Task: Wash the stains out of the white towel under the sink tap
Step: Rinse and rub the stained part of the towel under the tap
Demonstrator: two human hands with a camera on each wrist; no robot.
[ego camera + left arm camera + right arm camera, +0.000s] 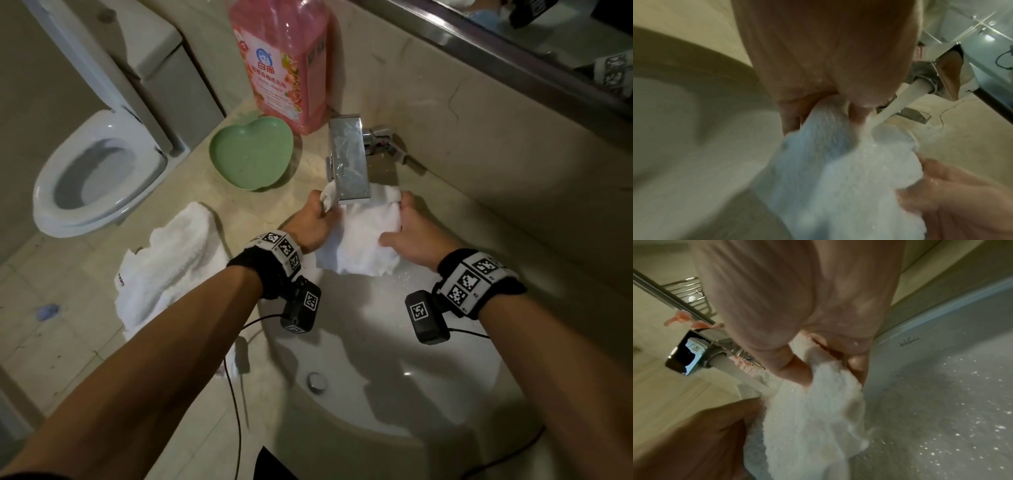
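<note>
A wet white towel (359, 236) hangs bunched under the chrome tap (349, 161), above the back of the white sink (376, 342). My left hand (313, 219) grips its left upper edge; my right hand (409, 229) grips the right edge. In the left wrist view a stream of water (892, 110) runs from the spout onto the towel (828, 170) just beside my left hand (828, 100). In the right wrist view my right hand (824, 356) pinches a fold of the towel (813, 418) next to the running tap (694, 352). No stain shows from any view.
A second white towel (171, 263) lies on the counter left of the sink. Behind it sit a green heart-shaped dish (251, 156) and a pink detergent bottle (284, 61). A toilet (99, 174) stands at the left. The sink drain plug (315, 382) is near the front.
</note>
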